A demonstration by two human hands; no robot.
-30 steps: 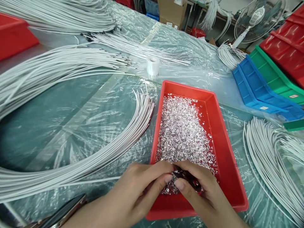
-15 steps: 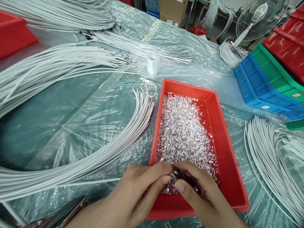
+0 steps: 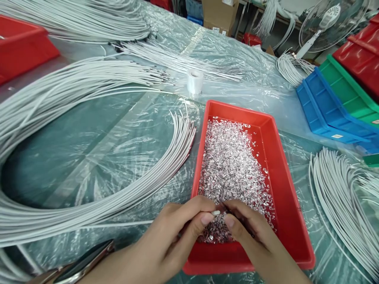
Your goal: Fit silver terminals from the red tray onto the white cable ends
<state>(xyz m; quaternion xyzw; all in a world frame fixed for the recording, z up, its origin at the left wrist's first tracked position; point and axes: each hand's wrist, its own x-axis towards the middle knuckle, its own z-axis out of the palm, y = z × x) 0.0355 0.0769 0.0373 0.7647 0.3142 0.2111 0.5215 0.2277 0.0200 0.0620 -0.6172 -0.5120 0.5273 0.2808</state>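
My left hand pinches a white cable near its end, and the short tip pokes out past the thumb. Facing it, my right hand has its fingers closed round a small dark tool; the fingers cover most of it, so its kind is unclear. Both hands are over the near part of a red tray. A heap of small, shiny silver scraps covers much of the tray's bottom.
Left of the tray curves a bundle of white cables, with more behind. A clear tape roll stands beyond the tray. To the right are another cable coil, blue bins and a green bin. Plastic film covers the table.
The fingertips have drawn slightly apart, and the white cable tip now shows between them. The dark tool has shifted a little away from my left hand. The whole view has moved slightly.
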